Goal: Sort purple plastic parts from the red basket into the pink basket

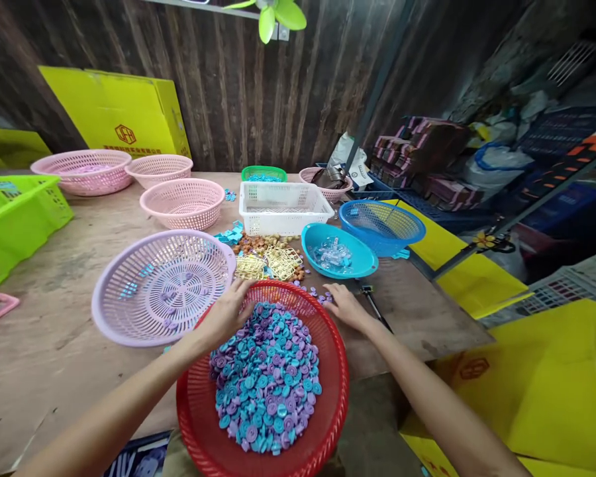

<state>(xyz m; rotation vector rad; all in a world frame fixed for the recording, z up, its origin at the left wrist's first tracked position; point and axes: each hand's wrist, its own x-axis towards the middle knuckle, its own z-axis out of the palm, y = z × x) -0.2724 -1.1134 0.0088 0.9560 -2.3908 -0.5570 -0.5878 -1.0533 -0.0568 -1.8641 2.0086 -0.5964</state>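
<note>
The left hand (pixel 227 315) is resting with loose fingers on purple and teal plastic discs (pixel 267 377) inside the round red plastic basket (pixel 338 391). The right hand (pixel 345 306) is lying flat and empty on the wooden counter (pixel 54 344), touching the basket's far rim.

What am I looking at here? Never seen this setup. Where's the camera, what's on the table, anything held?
No machine: a person's two bare hands, filmed by a camera on their head looking forward and down. The left hand rests in a red basket on the purple and teal discs. The right hand lies flat on the wooden table by the basket's rim, gripping nothing visible. Nearby: a lilac basket, a teal bowl, a white crate and pink baskets.
</note>
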